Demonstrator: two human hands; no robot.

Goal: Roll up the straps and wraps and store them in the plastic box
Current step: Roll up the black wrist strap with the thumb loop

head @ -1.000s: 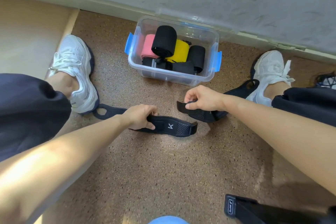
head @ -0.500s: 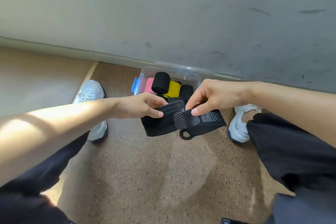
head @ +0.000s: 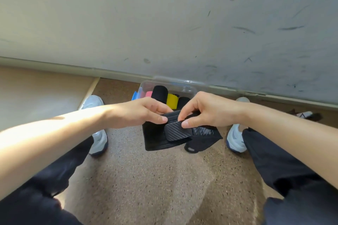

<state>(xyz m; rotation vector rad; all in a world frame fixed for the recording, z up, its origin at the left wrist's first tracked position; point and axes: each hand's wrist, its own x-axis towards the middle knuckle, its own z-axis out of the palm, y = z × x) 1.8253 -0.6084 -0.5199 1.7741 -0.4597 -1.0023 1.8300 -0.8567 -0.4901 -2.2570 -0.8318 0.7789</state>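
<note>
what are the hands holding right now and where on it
Black straps, bunched together above the floor. The left hand pinches their upper edge on the left side; the right hand pinches the top of the ribbed end tab.

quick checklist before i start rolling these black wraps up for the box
1. Grip of left hand on the black wraps: ok, pinching.
2. Grip of right hand on the ribbed end: ok, pinching.
3. Wraps flat and lined up: not ok, they overlap askew.
4. The loop end tucked in: not ok, it dangles.
5. The plastic box open: ok.
6. Room beside the rolls: cannot tell, the hands hide the front.
</note>
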